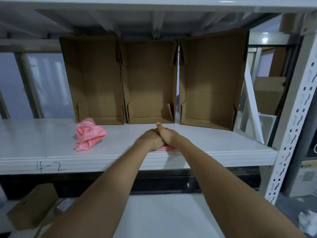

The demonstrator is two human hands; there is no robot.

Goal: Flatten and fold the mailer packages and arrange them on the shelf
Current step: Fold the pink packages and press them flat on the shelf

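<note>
Grey shelf (51,148); your left hand (151,139) and right hand (167,134) press flat, grasping nothing, on the pink mailer (165,148). Lean evenly; crumpled mailer (89,134) waits left.

Shelf (42,145): white, "4-2" handwritten on its front edge.
Back row: three open cardboard boxes (151,83) side by side.
Left front: crumpled pink mailer (89,134).
Centre front: flat pink mailer (164,148) under hands.
</note>
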